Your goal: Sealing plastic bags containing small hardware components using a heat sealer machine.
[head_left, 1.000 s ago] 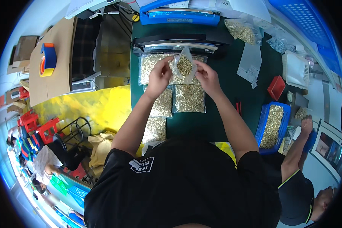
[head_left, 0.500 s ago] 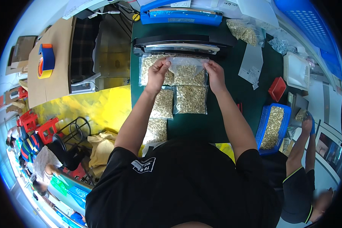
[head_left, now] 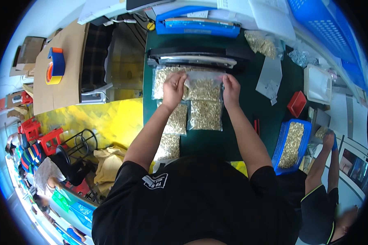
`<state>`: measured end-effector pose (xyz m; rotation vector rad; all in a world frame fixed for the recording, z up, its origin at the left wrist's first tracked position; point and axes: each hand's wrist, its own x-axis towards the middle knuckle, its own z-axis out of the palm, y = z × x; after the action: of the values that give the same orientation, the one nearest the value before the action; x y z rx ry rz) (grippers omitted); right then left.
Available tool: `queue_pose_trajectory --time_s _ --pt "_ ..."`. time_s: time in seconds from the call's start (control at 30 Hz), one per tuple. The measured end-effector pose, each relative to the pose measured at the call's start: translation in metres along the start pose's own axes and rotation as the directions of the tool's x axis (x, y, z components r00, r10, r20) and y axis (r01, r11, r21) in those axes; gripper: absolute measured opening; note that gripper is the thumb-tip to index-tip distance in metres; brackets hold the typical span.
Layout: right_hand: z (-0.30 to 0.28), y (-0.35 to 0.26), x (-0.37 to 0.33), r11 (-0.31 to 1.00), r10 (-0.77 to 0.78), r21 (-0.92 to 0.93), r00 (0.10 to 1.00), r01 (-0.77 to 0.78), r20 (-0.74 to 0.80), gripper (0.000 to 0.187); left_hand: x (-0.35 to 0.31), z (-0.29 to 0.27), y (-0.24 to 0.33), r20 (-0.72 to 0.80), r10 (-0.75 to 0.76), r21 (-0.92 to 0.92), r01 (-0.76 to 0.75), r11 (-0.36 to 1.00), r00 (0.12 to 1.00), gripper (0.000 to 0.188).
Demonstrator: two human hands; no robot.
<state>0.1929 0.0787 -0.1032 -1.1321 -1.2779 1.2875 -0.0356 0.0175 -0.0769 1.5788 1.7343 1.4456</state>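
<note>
Head: filled bags (head_left: 206,115) beside held bag (head_left: 204,88); black machine (head_left: 192,52) just beyond.

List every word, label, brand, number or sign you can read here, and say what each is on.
Black shirt: white print with lettering on one sleeve side; I don't copy its words.
Blue case: a small label on its front, too small to read.
White paper at the top edge: fine print, too small to read.
Held bag: no print that I can make out.
</note>
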Motion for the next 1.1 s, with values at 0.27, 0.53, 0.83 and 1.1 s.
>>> queue_pose_trajectory --time_s 0.27,0.53,0.83,1.1 --pt "0.014 -0.015 -0.007 0.946 -0.106 -0.314 0.993 0.083 -0.058 0.027 -0.008 0.007 0.008 -0.094 0.007 0.200 0.012 0.980 0.996 0.015" --pt "0.031 0.034 0.004 0.834 0.037 -0.536 0.982 -0.132 -0.184 0.026 -0.003 0.041 -0.028 -0.058 -0.482 0.158 0.484 0.861 0.874 0.027" --pt "0.035 0.061 0.008 0.802 -0.093 -0.593 0.964 -0.075 -0.247 0.025 -0.006 0.054 -0.038 -0.075 -0.567 0.264 0.565 0.782 0.820 0.032" --pt "0.032 0.046 0.006 0.828 -0.094 -0.559 0.971 -0.046 -0.219 0.028 -0.006 0.047 -0.044 -0.066 -0.521 0.217 0.522 0.825 0.851 0.031"
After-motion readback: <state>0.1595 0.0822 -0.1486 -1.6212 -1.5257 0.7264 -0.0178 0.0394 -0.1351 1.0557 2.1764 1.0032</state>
